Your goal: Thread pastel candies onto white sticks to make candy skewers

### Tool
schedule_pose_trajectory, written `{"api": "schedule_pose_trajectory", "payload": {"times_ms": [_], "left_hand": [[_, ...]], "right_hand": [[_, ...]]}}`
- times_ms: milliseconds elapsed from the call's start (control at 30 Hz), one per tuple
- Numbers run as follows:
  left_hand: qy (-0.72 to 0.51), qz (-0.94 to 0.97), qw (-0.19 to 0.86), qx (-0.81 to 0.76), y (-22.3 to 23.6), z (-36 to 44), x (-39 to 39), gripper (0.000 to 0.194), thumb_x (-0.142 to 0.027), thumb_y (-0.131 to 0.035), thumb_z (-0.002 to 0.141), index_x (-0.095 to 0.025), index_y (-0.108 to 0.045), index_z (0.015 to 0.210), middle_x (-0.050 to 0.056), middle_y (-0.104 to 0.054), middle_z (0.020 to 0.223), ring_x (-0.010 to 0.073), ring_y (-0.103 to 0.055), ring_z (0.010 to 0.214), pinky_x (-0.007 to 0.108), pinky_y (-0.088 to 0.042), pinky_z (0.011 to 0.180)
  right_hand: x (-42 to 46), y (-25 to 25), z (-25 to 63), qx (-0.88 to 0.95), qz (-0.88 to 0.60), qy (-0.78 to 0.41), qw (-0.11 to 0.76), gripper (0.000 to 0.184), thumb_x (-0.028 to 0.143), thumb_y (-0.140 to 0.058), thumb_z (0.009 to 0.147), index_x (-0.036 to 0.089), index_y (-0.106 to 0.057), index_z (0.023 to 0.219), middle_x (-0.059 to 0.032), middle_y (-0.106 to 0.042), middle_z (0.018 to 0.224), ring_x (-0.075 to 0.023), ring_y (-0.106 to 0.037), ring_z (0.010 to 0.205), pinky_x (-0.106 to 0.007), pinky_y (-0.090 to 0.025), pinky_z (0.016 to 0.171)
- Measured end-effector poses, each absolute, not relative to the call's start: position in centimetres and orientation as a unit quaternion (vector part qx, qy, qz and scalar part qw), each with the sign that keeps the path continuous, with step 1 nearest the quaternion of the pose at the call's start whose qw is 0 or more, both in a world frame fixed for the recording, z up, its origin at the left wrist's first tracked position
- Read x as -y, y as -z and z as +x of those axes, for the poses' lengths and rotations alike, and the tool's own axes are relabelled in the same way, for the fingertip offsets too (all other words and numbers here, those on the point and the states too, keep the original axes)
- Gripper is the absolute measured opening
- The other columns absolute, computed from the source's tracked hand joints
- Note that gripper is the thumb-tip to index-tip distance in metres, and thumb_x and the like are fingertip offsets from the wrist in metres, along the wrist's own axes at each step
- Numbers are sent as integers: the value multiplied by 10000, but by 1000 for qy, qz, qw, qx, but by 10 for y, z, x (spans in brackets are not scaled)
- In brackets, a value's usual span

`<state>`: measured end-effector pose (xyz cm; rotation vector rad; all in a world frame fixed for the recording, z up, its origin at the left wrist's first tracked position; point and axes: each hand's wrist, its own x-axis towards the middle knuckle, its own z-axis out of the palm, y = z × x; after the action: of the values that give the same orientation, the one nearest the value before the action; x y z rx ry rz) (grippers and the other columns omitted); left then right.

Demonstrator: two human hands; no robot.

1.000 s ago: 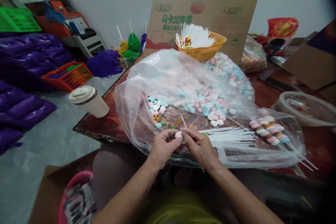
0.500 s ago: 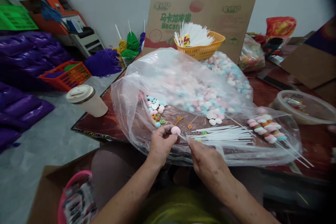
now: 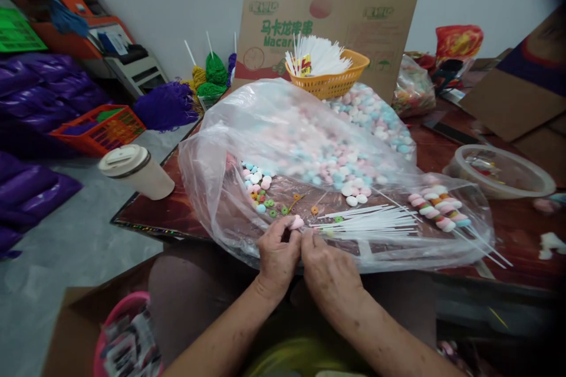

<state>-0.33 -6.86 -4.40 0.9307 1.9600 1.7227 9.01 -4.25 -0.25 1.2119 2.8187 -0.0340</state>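
Note:
My left hand (image 3: 278,256) pinches a pink marshmallow (image 3: 296,222) between thumb and fingers, just above the table's front edge. Right beside it, my right hand (image 3: 329,268) is closed on a thin white stick, mostly hidden by the fingers, its tip at the marshmallow. Beyond the hands lie small ring candies, among them an orange ring (image 3: 315,210) and a green ring (image 3: 272,212). Loose white sticks (image 3: 380,222) spread out to the right. Farther right rest several filled marshmallow skewers (image 3: 435,207). A clear plastic bag (image 3: 203,188) spreads around all this, with many pastel marshmallows (image 3: 338,168) in it.
A yellow basket (image 3: 329,87) of white sticks stands at the back, before a large cardboard box (image 3: 375,29). On the left corner is a lidded cup (image 3: 150,179); at right, a round plastic tub (image 3: 526,185). A pink bin (image 3: 104,347) sits low at left.
My right hand has moved left, up against my left hand, and less of the stick shows. The marshmallow has turned slightly in my left fingers. The whole view has shifted a little.

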Motion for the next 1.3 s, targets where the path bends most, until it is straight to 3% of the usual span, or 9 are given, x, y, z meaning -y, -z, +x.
{"api": "schedule_pose_trajectory", "payload": {"times_ms": [167, 400, 500, 600, 733, 833, 1000, 1133, 1300], "left_hand": [[-581, 332, 193, -718, 53, -13, 64, 195, -141, -583, 661, -213, -688, 808, -4, -684, 751, 158, -607, 700, 253, -469, 722], [-583, 376, 212, -689, 54, 3, 63, 207, -130, -567, 675, -205, -692, 822, 22, -696, 809, 180, -616, 760, 281, -475, 776], [-481, 480, 250, -689, 40, -1, 56, 325, -200, -525, 754, -205, -627, 1062, 32, -694, 865, 176, -619, 760, 299, -482, 779], [-372, 522, 181, -746, 30, -10, 32, 405, -247, -463, 818, -178, -512, 1214, 61, -674, 899, 192, -608, 820, 332, -465, 816], [-265, 552, 176, -771, 37, -12, -8, 163, -173, -522, 753, -180, -669, 823, 93, -636, 932, 232, -590, 911, 350, -444, 827], [-294, 528, 231, -763, 47, -11, -17, 118, -130, -553, 704, -170, -663, 705, 73, -645, 830, 210, -611, 841, 313, -459, 778], [-416, 408, 336, -740, 47, -18, 8, 176, -254, -525, 761, -121, -629, 812, 19, -630, 617, 123, -593, 561, 234, -488, 567], [-586, 201, 485, -617, 43, -19, 22, 222, -269, -698, 596, -104, -615, 718, 4, -613, 588, 101, -578, 530, 229, -497, 564], [-606, 179, 472, -615, 47, -11, 22, 199, -250, -706, 568, -111, -616, 679, -6, -603, 565, 93, -559, 516, 227, -488, 558]], "right_hand": [[30, 8, 100, -916, 396, 44, 33, 321, -13, -407, 754, 129, -579, 984, -112, -655, 851, -217, -644, 739, -275, -480, 598], [25, 24, 105, -910, 406, 77, -23, 337, 6, -360, 770, 135, -586, 983, -91, -669, 846, -185, -629, 736, -244, -442, 617], [2, 36, 120, -903, 417, 93, -43, 253, 79, -361, 823, 153, -590, 902, -73, -665, 851, -165, -618, 771, -228, -424, 661], [-22, 46, 148, -882, 457, 95, -68, 229, 161, -364, 846, 162, -577, 765, -75, -650, 757, -174, -598, 705, -247, -386, 632], [-25, 43, 175, -870, 471, 139, -52, 252, 246, -332, 884, 189, -562, 797, -40, -633, 656, -160, -570, 581, -257, -303, 541], [-15, 37, 175, -857, 500, 124, -10, 222, 219, -345, 878, 196, -565, 864, -45, -651, 676, -176, -588, 587, -274, -237, 513], [-8, 33, 155, -874, 466, 136, 18, 208, 194, -373, 876, 199, -581, 869, -45, -675, 748, -184, -615, 663, -283, -212, 524], [-8, 30, 145, -878, 456, 143, 18, 220, 180, -369, 883, 200, -588, 903, -40, -681, 778, -172, -619, 687, -275, -232, 536], [-1, 22, 144, -878, 460, 124, 34, 201, 176, -395, 872, 197, -593, 854, -36, -677, 754, -167, -612, 662, -271, -234, 522]]}}
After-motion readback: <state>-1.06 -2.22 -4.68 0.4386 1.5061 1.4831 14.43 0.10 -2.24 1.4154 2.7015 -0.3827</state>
